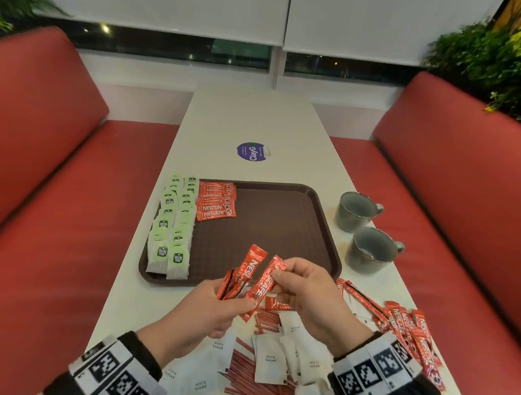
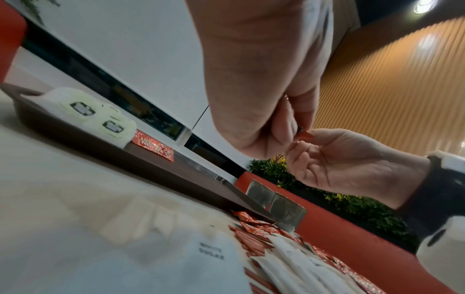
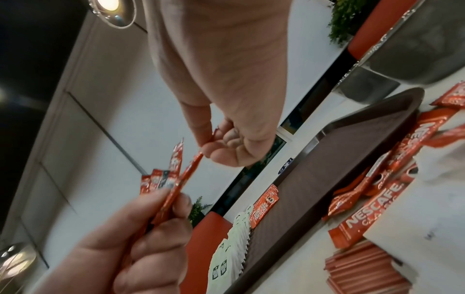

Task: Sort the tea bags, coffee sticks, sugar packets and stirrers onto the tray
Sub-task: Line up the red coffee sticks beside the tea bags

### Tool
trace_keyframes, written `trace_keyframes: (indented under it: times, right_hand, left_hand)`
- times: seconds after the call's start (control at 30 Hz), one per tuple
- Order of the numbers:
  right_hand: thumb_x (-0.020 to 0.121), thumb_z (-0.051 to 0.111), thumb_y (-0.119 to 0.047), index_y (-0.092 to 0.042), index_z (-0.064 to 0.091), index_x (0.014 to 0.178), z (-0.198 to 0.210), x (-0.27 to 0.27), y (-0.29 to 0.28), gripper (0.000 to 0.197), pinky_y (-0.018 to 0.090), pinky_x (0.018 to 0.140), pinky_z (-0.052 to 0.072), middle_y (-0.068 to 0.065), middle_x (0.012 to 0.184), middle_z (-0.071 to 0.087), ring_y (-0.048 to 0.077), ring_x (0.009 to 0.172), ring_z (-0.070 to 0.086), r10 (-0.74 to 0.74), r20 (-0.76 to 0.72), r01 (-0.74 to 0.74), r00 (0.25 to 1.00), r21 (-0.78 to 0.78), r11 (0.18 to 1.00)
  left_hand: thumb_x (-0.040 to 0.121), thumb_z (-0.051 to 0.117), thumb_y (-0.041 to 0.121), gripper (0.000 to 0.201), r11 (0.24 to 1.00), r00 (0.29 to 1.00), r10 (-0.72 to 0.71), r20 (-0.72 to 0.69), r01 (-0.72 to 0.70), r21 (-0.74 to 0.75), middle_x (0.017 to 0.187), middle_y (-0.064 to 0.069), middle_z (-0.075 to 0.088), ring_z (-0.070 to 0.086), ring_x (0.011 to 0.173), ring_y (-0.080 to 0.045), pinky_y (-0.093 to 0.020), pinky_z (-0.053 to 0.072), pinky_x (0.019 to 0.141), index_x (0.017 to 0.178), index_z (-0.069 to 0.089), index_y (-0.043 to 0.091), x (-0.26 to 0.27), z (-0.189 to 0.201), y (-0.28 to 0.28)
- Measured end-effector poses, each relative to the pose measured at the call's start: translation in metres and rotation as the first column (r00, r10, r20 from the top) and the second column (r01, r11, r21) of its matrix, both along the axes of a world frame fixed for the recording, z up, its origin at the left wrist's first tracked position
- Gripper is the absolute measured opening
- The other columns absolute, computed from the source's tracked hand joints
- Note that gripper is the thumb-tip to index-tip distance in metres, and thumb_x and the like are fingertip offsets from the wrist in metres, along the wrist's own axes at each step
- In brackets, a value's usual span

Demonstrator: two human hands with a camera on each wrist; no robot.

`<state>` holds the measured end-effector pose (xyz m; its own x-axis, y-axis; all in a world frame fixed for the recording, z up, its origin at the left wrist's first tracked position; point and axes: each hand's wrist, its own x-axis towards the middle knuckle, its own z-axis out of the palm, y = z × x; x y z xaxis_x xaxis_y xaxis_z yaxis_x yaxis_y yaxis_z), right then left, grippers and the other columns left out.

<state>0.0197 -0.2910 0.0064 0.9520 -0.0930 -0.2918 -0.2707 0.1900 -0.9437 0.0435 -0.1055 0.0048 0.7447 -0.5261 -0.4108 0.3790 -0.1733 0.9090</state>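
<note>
Above the near edge of the tray (image 1: 321, 202), my left hand (image 1: 209, 311) grips a fan of coffee sticks (image 1: 240, 276) while my right hand (image 1: 310, 298) pinches another stick (image 1: 266, 283) into it, gathering a bundle to lay beside the sticks already placed (image 1: 216, 201).

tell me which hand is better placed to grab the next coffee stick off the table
Right, probably: the right hand pinches only one stick, and the loose coffee sticks lie on its side; the left hand already holds a bundle.
</note>
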Motion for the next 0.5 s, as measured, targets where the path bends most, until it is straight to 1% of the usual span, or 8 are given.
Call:
trace_keyframes:
  times: [0.13,0.23,0.3,0.33,0.37,0.4,0.43,0.5]
  right_hand:
    - [0.088,0.059,0.001,0.001,0.062,0.089,0.002,0.002,-0.003,0.003,0.02,0.057,0.05,0.012,0.073,0.062,0.013,0.062,0.057,-0.024,-0.01,0.025,1.0,0.078,0.997]
    - [0.088,0.059,0.001,0.0,0.063,0.089,0.006,0.005,-0.001,0.004,0.021,0.056,0.047,0.013,0.073,0.06,0.012,0.06,0.054,0.004,0.017,-0.005,1.0,0.052,0.999]
    - [0.086,0.061,0.002,-0.008,0.067,0.078,0.01,0.008,0.0,0.014,0.021,0.055,0.042,0.009,0.067,0.058,0.012,0.056,0.05,0.055,0.051,-0.052,0.997,-0.067,0.996]
    - [0.085,0.063,0.0,-0.015,0.068,0.072,0.012,0.01,0.001,0.021,0.021,0.056,0.041,0.005,0.063,0.057,0.012,0.055,0.048,0.104,0.066,-0.091,0.992,-0.178,0.98]
    - [0.084,0.065,-0.002,-0.019,0.068,0.068,0.015,0.012,0.003,0.024,0.022,0.058,0.041,0.002,0.062,0.057,0.011,0.056,0.048,0.171,0.072,-0.142,0.983,-0.307,0.941]
    - [0.083,0.066,-0.005,-0.021,0.068,0.067,0.018,0.014,0.005,0.022,0.023,0.059,0.041,-0.001,0.062,0.057,0.01,0.057,0.049,0.251,0.065,-0.202,0.966,-0.419,0.885]
    - [0.082,0.067,-0.007,-0.022,0.068,0.068,0.02,0.015,0.008,0.021,0.024,0.058,0.041,-0.004,0.06,0.056,0.009,0.057,0.048,0.331,0.048,-0.265,0.942,-0.498,0.825]
    - [0.082,0.067,-0.009,-0.024,0.066,0.067,0.023,0.018,0.014,0.022,0.024,0.055,0.04,-0.01,0.055,0.054,0.006,0.053,0.046,0.443,0.001,-0.362,0.896,-0.576,0.733]
  left_hand:
    - [0.09,0.061,0.015,0.017,0.998,0.998,0.065,-0.003,-0.065,0.009,0.053,0.002,0.028,0.022,0.044,-0.01,-0.023,0.017,0.046,0.079,0.049,0.01,0.003,0.0,0.012]
    - [0.088,0.064,0.021,0.016,0.992,0.991,0.127,0.049,-0.128,0.01,0.051,0.003,0.031,0.024,0.043,-0.009,-0.022,0.019,0.045,0.079,0.055,0.012,0.007,0.004,0.016]
    - [0.085,0.067,0.026,0.014,0.987,0.979,0.144,0.142,-0.152,0.047,0.048,0.008,0.036,0.028,0.043,-0.007,-0.02,0.025,0.044,0.078,0.062,0.015,0.011,0.009,0.016]
    - [0.084,0.068,0.027,0.012,0.983,0.97,0.152,0.189,-0.168,0.069,0.048,0.01,0.039,0.032,0.043,-0.006,-0.019,0.028,0.045,0.08,0.065,0.016,0.014,0.011,0.016]
    - [0.083,0.069,0.026,0.008,0.981,0.96,0.152,0.234,-0.176,0.087,0.047,0.012,0.043,0.035,0.043,-0.003,-0.018,0.031,0.046,0.082,0.069,0.017,0.016,0.013,0.015]
    - [0.082,0.071,0.024,0.007,0.98,0.95,0.134,0.283,-0.169,0.102,0.047,0.014,0.046,0.038,0.043,0.0,-0.015,0.032,0.047,0.083,0.07,0.018,0.019,0.014,0.014]
    - [0.08,0.072,0.024,0.006,0.981,0.938,0.101,0.332,-0.148,0.121,0.047,0.015,0.047,0.039,0.043,0.001,-0.013,0.032,0.048,0.082,0.071,0.018,0.021,0.015,0.013]
    - [0.079,0.074,0.022,0.008,0.978,0.915,0.038,0.402,-0.116,0.171,0.047,0.014,0.045,0.04,0.044,0.002,-0.01,0.032,0.048,0.074,0.069,0.02,0.024,0.016,0.011]
